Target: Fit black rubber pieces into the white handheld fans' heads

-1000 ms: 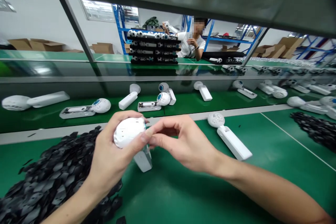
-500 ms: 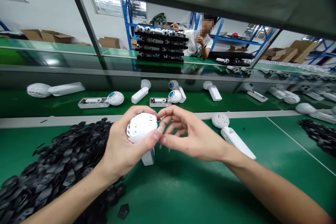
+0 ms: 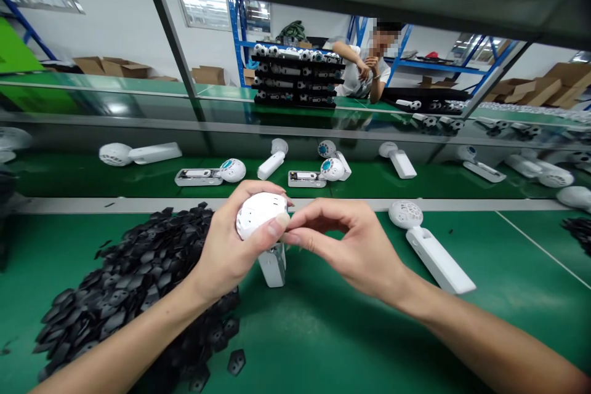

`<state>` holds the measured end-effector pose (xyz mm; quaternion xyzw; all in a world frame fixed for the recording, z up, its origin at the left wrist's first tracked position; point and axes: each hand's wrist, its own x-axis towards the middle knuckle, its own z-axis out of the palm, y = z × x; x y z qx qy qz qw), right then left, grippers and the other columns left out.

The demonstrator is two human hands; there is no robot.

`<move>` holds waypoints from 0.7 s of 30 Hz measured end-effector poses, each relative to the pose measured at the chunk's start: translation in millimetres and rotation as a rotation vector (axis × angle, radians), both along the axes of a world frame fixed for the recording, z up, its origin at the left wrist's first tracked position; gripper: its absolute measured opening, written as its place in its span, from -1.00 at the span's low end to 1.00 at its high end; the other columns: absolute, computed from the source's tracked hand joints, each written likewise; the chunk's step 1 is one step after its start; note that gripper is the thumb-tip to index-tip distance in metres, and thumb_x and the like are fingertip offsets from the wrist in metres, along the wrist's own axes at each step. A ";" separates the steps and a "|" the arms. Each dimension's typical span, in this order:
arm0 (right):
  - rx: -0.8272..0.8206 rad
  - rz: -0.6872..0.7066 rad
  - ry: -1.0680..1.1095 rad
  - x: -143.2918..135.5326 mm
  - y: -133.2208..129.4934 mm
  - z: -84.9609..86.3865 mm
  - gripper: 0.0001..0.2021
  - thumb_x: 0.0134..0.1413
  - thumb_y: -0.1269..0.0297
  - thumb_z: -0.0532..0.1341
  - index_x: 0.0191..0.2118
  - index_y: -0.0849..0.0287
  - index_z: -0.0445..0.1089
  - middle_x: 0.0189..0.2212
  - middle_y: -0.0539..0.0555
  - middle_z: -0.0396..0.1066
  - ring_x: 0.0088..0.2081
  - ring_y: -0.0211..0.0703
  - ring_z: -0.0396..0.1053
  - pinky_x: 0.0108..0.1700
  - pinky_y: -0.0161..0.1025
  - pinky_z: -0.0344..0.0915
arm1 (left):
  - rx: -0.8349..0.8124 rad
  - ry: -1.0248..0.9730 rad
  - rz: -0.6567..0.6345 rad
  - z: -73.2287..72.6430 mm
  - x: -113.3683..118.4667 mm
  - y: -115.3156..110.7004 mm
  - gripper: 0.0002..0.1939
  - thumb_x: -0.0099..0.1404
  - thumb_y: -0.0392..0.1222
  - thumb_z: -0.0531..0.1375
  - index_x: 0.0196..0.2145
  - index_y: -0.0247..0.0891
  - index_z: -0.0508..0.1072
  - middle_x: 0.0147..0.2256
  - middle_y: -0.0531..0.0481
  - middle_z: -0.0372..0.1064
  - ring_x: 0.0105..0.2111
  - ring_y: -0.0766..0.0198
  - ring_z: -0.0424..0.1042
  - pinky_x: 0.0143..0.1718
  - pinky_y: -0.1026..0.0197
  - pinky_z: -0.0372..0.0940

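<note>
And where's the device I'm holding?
In the head view, the white device is just left of centre, in your left hand, with your right hand at its edge and black pieces to the left.

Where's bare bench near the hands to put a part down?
Bare bench: between the black pile and the right forearm, below the held white unit. Second patch: between the unheld white unit at right and the pale line, bar a dark speck. Crowded: left, under the pile, and the far belt, strung with white units.
</note>
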<state>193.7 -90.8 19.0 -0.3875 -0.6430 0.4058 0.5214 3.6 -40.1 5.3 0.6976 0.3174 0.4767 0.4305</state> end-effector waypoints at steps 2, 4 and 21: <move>-0.005 -0.025 -0.026 -1.1 -2.7 2.6 -0.79 0.23 0.10 0.51 -0.30 0.12 0.66 -0.33 0.02 0.67 -0.29 -0.09 0.59 -0.21 -0.18 0.50 | 0.008 -0.010 0.002 -2.5 -0.1 0.5 -0.64 0.34 0.12 0.42 -0.09 -0.16 0.52 -0.17 -0.04 0.55 -0.24 0.18 0.53 -0.27 0.24 0.43; -0.024 -0.035 -0.047 -0.9 -4.9 5.8 -0.81 0.23 0.14 0.51 -0.31 0.12 0.65 -0.34 0.02 0.67 -0.29 -0.09 0.59 -0.24 -0.20 0.47 | -0.008 -0.032 -0.009 -6.4 -0.4 0.6 -0.63 0.36 0.14 0.41 -0.07 -0.16 0.52 -0.15 -0.04 0.54 -0.24 0.19 0.51 -0.28 0.25 0.41; 0.045 -0.308 -0.324 65.9 29.5 29.4 -0.74 0.45 0.16 0.30 0.05 0.12 0.67 -0.13 0.13 0.70 -0.16 0.01 0.67 -0.10 -0.12 0.60 | -0.008 0.017 -0.003 -3.8 1.9 -7.4 -0.62 0.24 0.02 0.50 -0.12 -0.17 0.51 -0.17 -0.08 0.57 -0.39 0.15 0.59 -0.47 0.21 0.45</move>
